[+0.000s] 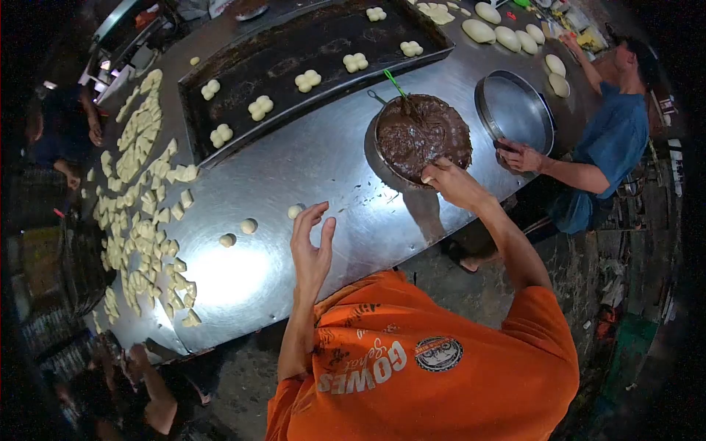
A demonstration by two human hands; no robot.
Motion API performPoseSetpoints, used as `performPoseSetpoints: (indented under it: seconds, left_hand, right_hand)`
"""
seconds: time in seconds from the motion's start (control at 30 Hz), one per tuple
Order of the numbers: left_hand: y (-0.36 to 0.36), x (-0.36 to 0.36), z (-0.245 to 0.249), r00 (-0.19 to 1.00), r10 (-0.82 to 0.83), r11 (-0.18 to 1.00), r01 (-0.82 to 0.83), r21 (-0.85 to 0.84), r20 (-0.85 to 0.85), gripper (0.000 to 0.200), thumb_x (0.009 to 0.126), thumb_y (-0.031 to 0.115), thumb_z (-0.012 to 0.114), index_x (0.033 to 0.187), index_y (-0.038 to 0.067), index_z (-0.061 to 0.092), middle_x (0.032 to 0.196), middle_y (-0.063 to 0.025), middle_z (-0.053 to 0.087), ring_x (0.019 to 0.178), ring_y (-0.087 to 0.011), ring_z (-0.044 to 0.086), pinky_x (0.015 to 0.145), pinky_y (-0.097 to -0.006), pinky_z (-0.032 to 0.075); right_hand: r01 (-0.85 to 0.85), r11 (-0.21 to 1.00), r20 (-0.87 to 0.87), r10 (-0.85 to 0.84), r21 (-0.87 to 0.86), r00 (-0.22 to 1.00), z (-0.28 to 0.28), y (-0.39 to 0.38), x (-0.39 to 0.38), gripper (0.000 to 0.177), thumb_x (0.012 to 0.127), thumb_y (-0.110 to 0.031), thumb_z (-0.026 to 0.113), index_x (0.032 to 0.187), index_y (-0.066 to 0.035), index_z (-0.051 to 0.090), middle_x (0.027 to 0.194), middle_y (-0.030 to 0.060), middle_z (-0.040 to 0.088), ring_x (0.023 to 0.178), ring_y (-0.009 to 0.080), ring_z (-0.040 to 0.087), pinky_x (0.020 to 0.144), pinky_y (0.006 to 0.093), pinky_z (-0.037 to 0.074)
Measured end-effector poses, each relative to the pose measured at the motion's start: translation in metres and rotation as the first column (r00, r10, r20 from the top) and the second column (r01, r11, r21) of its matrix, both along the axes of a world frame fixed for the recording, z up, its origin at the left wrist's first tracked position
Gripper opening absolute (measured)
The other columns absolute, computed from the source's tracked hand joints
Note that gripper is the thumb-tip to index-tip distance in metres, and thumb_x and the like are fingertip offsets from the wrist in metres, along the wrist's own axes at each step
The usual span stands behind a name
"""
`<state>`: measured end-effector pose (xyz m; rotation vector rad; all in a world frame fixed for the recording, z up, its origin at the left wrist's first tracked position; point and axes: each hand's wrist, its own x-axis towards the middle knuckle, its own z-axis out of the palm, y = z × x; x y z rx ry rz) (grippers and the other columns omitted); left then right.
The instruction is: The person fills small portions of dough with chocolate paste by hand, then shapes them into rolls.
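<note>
While right hand is being pressed against near rim of round metal bowl of brown chocolate filling, grip unreadable, left hand is being held wide open over shiny steel table, near small pale dough ball, table edge just below.

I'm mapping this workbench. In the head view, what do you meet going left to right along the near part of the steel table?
Heap of cut dough pieces → loose dough balls → left hand → bowl of chocolate filling → round metal pan → co-worker in blue.
</note>
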<state>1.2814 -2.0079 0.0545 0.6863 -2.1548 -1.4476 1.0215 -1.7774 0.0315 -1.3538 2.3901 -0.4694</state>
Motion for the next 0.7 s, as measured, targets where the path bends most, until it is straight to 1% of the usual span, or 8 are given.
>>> performPoseSetpoints:
  seconds: [0.17,0.23,0.27,0.4,0.5,0.6,0.67,0.7]
  left_hand:
    - [0.003,-0.002,-0.001,1.000,-0.012,0.998,0.013,0.066,-0.018,0.025,0.094,0.014,0.065,0.116,0.002,0.067,0.116,-0.0137,0.064,0.105,-0.0251,0.063,0.092,-0.0350,0.050]
    - [0.005,-0.003,-0.006,0.994,-0.108,0.992,0.106,0.069,0.015,0.029,0.098,0.016,0.060,0.124,0.001,0.061,0.117,-0.0110,0.064,0.106,-0.0206,0.062,0.093,-0.0348,0.050]
    - [0.009,-0.006,-0.005,0.996,-0.088,0.994,0.087,0.060,0.014,0.029,0.098,0.016,0.060,0.124,0.001,0.061,0.117,-0.0110,0.064,0.106,-0.0206,0.062,0.093,-0.0348,0.050]
    - [0.029,-0.019,0.003,0.973,-0.175,0.890,0.221,0.400,-0.149,0.041,0.096,0.012,0.063,0.134,0.003,0.053,0.119,-0.0111,0.066,0.111,-0.0187,0.060,0.095,-0.0332,0.046]
    - [0.017,-0.014,-0.008,0.969,-0.119,0.888,0.202,0.414,-0.217,0.043,0.097,0.010,0.061,0.137,0.003,0.049,0.117,-0.0087,0.066,0.110,-0.0167,0.060,0.097,-0.0306,0.045]
    - [-0.003,0.006,-0.008,0.971,-0.051,0.854,0.163,0.494,-0.233,0.042,0.099,0.014,0.060,0.138,0.003,0.048,0.113,-0.0054,0.064,0.107,-0.0157,0.060,0.093,-0.0315,0.048]
    - [-0.011,0.016,-0.004,0.890,0.261,0.485,0.214,0.848,-0.373,0.043,0.099,0.016,0.061,0.138,0.003,0.047,0.113,-0.0046,0.062,0.105,-0.0148,0.061,0.090,-0.0316,0.050]
    - [-0.014,0.021,-0.002,0.885,0.296,0.480,0.186,0.857,-0.358,0.046,0.100,0.018,0.061,0.141,0.004,0.046,0.117,-0.0049,0.061,0.105,-0.0157,0.061,0.091,-0.0342,0.052]
  right_hand:
    - [0.088,0.995,0.340,-0.101,0.054,0.935,0.011,-0.010,-0.008,0.018,0.094,-0.011,0.062,0.111,-0.003,0.065,0.106,0.0183,0.065,0.098,0.0305,0.066,0.079,0.0386,0.053]
    - [0.306,0.947,0.756,-0.273,0.101,0.595,0.010,-0.014,-0.003,0.022,0.098,-0.013,0.060,0.115,0.000,0.063,0.113,0.0140,0.066,0.102,0.0218,0.065,0.083,0.0332,0.053]
    - [0.288,0.953,0.757,-0.255,0.092,0.601,0.011,-0.021,0.006,0.022,0.098,-0.013,0.060,0.115,0.000,0.063,0.113,0.0140,0.066,0.102,0.0218,0.065,0.083,0.0332,0.053]
    - [0.646,0.763,0.973,0.137,0.015,-0.185,0.025,-0.053,0.064,0.026,0.099,-0.012,0.059,0.123,-0.001,0.058,0.114,0.0106,0.064,0.106,0.0203,0.063,0.089,0.0338,0.051]
    - [0.627,0.777,0.904,0.230,0.052,-0.360,0.033,-0.077,0.099,0.022,0.099,-0.011,0.058,0.120,-0.005,0.058,0.116,0.0109,0.064,0.106,0.0211,0.062,0.088,0.0366,0.050]
    - [0.617,0.787,0.934,0.223,-0.003,-0.280,0.020,-0.093,0.122,0.024,0.098,-0.010,0.059,0.122,-0.004,0.056,0.117,0.0109,0.063,0.105,0.0211,0.062,0.088,0.0348,0.051]
    - [0.631,0.775,0.915,0.228,0.036,-0.333,0.027,-0.105,0.139,0.028,0.097,-0.008,0.061,0.124,-0.003,0.055,0.119,0.0109,0.062,0.106,0.0210,0.062,0.091,0.0336,0.050]
    - [0.657,0.749,0.896,0.235,0.080,-0.377,0.032,-0.111,0.146,0.033,0.096,-0.006,0.062,0.127,-0.001,0.054,0.121,0.0108,0.061,0.107,0.0210,0.061,0.094,0.0324,0.050]
